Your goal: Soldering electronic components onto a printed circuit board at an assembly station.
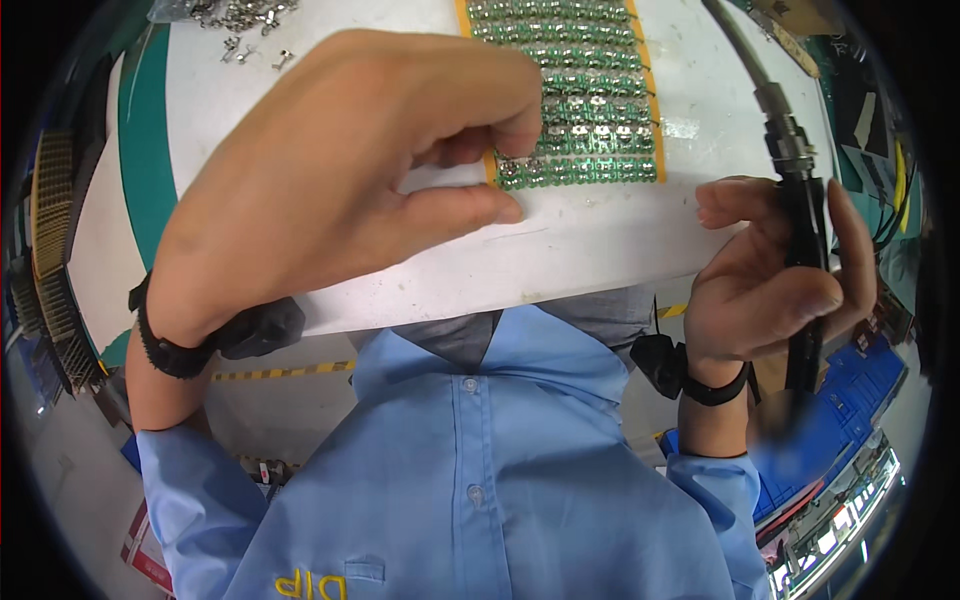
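My left hand (370, 160) is over the white worktop (590, 235), at the near left corner of a panel of small green circuit boards (590, 110). Its fingers are curled with the tips at the panel's edge, and the thumb stands apart from them; nothing shows in the gap. Rows of shiny metal parts sit on the boards, between orange side strips. On the right, my right hand (780, 270) is closed around a long black handheld tool (808, 225) with a silver metal fitting and a slender grey rod or hose running to the far side. The tool's near end is blurred.
Several loose metal parts (245, 14) lie in a heap at the far left of the worktop. A green mat strip (150, 150) runs along the left. Blue bins (840, 410) stand below on the right, and a brown rack (55, 220) is at far left.
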Tool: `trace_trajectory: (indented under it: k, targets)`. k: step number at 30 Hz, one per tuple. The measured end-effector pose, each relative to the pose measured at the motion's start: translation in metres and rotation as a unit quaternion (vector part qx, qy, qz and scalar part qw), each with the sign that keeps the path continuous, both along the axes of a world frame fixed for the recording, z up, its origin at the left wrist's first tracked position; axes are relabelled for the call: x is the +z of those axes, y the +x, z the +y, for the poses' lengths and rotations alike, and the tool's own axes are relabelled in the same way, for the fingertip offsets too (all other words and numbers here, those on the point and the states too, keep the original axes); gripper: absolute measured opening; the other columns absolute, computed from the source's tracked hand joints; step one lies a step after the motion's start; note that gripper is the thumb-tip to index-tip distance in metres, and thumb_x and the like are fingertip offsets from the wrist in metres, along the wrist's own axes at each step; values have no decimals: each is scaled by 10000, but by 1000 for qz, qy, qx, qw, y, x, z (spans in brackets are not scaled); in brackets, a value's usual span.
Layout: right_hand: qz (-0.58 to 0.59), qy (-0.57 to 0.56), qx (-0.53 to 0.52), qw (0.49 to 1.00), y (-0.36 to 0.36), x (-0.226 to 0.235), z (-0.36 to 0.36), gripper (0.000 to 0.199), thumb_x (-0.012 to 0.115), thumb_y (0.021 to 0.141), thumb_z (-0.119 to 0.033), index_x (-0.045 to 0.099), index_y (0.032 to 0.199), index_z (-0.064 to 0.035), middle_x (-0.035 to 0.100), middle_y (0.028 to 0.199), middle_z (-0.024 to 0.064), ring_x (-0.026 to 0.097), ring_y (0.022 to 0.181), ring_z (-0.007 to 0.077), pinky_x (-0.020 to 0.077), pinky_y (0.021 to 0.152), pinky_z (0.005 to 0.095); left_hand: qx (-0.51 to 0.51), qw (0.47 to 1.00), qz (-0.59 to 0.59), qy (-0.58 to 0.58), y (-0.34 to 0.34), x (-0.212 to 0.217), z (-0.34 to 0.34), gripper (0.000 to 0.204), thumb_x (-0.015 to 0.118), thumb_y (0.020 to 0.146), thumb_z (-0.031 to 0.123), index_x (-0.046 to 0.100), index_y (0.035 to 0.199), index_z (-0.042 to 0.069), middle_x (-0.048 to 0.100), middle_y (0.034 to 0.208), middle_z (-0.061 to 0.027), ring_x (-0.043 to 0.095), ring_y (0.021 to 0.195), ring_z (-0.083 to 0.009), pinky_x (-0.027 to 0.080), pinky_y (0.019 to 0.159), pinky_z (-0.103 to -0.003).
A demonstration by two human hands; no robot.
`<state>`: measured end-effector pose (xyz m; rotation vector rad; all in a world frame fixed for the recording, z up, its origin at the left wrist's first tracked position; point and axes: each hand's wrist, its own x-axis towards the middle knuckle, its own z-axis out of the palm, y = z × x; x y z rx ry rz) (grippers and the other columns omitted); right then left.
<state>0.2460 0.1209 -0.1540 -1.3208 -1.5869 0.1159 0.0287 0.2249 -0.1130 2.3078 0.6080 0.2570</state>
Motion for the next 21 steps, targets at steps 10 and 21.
trace_trajectory:
  k: [10,21]
  targets:
    - [49,-29,-21,998,-8,3,-7,568,236,947,-476,240,1271,-10,628,848,264,657,751,317,537,593,308,348,931,-106,-34,-71,18,9,205,672,785,70,624,966,-12,609,817,-41,524,702,-71,409,635,-197]
    - [51,-32,12,998,-3,-1,-10,544,238,950,-461,236,1255,-9,617,880,270,653,702,311,551,575,334,239,966,51,89,-67,5,30,106,655,794,62,639,884,9,571,729,-5,481,648,-54,382,598,-180]
